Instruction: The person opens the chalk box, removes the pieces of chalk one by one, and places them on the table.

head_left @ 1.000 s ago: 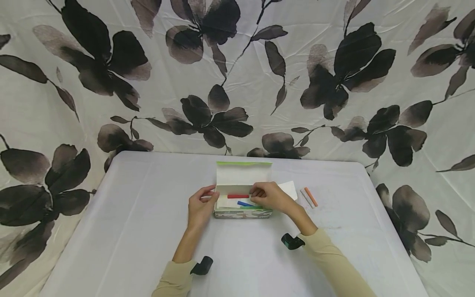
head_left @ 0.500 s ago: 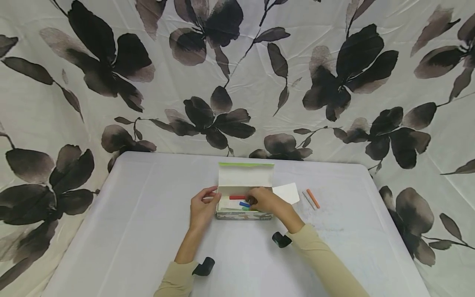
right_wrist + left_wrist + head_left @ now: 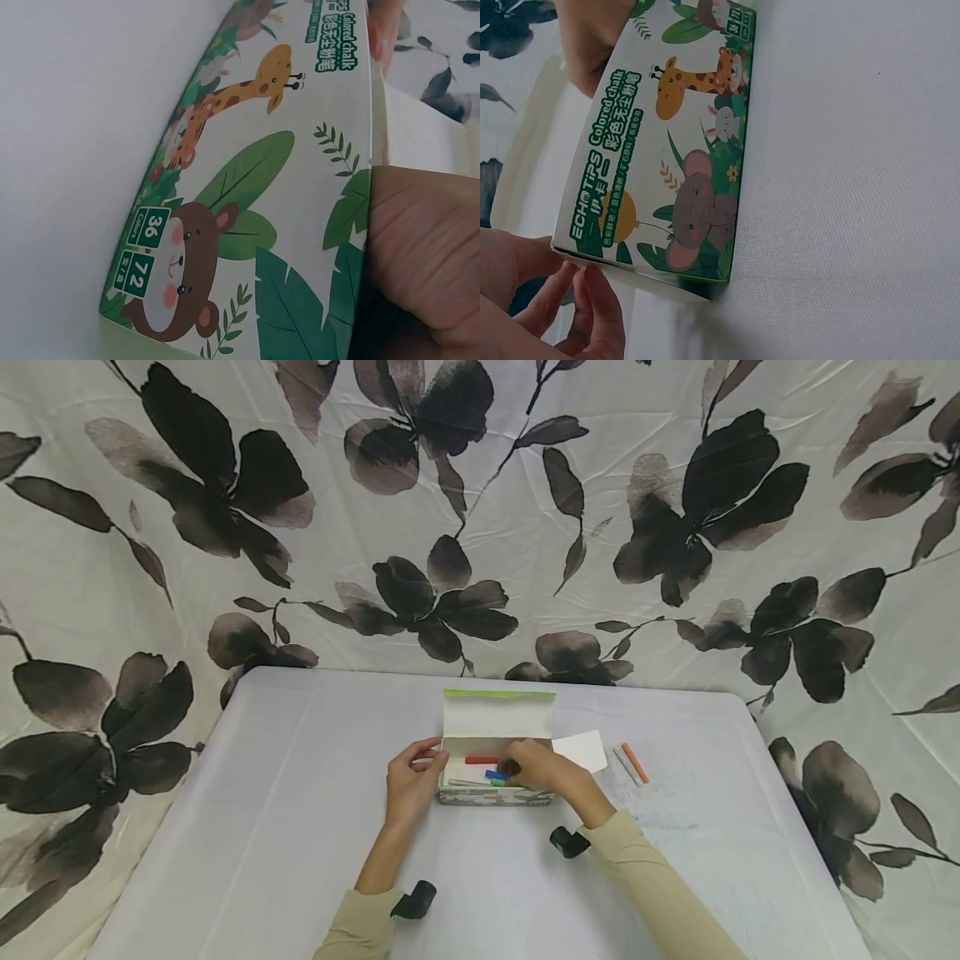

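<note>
A cardboard box of colored chalk (image 3: 682, 150) with cartoon animals on its front stands on the table, its lid (image 3: 498, 716) raised at the back. My left hand (image 3: 411, 785) grips the box's left end, thumb by the rim and fingertips against the side flap. Inside lie a red chalk stick (image 3: 482, 760), a blue chalk stick (image 3: 495, 775) and a green chalk stick (image 3: 498, 783). My right hand (image 3: 536, 766) reaches into the box's right half with bent fingers; its fingertips are hidden, and I cannot tell whether they hold a stick.
The right side flap (image 3: 581, 750) sticks out from the box. Just beyond it an orange chalk stick (image 3: 635, 763) and a white chalk stick (image 3: 626, 767) lie side by side on the white table (image 3: 300, 777). A floral cloth (image 3: 570, 543) hangs behind.
My right hand has moved slightly left and down into the box, covering more of the green stick. The blue stick has shifted a little. My left hand keeps its grip on the box.
</note>
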`<state>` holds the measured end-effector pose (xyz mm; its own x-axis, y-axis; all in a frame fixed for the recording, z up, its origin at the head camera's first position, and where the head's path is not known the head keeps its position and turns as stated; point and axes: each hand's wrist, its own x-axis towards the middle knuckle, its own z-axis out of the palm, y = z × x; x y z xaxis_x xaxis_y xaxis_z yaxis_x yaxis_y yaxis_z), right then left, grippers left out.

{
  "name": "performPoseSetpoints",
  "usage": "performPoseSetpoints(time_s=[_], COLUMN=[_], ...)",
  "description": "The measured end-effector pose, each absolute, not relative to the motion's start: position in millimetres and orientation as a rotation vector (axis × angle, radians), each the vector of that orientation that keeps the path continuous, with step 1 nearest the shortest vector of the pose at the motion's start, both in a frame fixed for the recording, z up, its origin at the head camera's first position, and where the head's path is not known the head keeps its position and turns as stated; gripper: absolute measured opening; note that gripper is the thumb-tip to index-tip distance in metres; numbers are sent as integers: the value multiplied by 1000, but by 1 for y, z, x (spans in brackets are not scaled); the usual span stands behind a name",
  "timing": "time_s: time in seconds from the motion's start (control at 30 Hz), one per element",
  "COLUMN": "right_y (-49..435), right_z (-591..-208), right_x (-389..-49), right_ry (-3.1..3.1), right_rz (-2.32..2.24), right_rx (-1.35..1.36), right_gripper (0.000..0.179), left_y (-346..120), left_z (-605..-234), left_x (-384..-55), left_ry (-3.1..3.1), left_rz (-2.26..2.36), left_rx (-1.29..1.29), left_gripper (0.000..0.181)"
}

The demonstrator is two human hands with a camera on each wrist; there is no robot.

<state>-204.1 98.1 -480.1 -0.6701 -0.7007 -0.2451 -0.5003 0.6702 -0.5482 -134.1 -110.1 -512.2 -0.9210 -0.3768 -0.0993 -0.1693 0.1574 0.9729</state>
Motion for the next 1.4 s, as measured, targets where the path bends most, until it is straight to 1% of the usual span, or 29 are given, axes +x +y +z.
performPoseSetpoints(time_s=[0.17, 0.27, 0.47, 0.73, 1.0, 1.4], right_y=[105, 113, 131, 159, 191, 249], right_z=[-478, -474, -462, -449, -435, -431], right_x=[-205, -206, -210, -217, -221, -219], right_ry=[2409, 2404, 2412, 2467, 2465, 2379], right_rz=[-687, -771, -959, -1188, -1282, -1470], right_rx=[-1008, -1037, -1031, -857, -725, -375], right_gripper=[10, 13, 17, 23, 32, 47], left_y=[-110, -110, -110, -112, -113, -112], left_z=[-513, -513, -512, -509, -511, -510], left_x=[-134, -134, -133, -133, -135, -135], left_ry=[-2260, -2267, -2272, -2264, -2269, -2274], left_rz=[-1860, -1861, -1853, -1853, -1860, -1873], left_rx=[552, 552, 559, 547, 558, 549], left_gripper=[26, 27, 28, 28, 29, 28])
